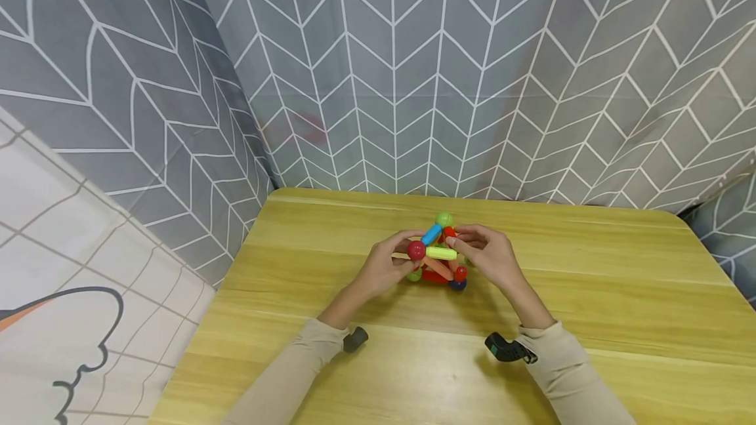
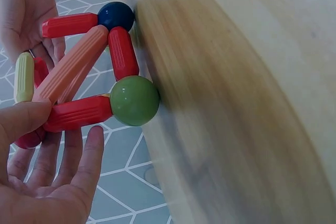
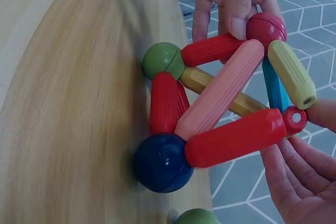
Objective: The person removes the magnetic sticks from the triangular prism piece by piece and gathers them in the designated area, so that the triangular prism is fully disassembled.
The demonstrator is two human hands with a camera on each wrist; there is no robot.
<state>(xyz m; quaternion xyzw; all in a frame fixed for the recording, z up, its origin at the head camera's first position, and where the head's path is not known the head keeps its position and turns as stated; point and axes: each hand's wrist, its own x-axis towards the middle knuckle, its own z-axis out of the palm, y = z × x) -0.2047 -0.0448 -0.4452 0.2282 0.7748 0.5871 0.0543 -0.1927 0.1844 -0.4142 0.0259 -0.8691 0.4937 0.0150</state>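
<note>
A frame of magnetic building rods and balls stands on the table between both hands. My left hand (image 1: 384,267) grips its left corner, thumb on a red rod (image 2: 79,113) beside the red ball (image 1: 416,250). My right hand (image 1: 489,256) pinches a short red rod (image 3: 295,119) at the far right side. A yellow-green rod (image 1: 441,253) sticks out from the red ball, its other end free. Salmon rods (image 3: 220,90) slope down to the dark blue ball (image 3: 163,162). A green ball (image 2: 134,100) sits low at the left; a blue rod (image 1: 432,235) leads to another green ball (image 1: 443,219).
The wooden table (image 1: 620,294) reaches out on both sides, and a grey patterned curtain (image 1: 413,84) hangs behind its far edge. In the right wrist view another green ball (image 3: 197,217) shows at the bottom edge. Dark wrist devices (image 1: 509,348) sit by the sleeves.
</note>
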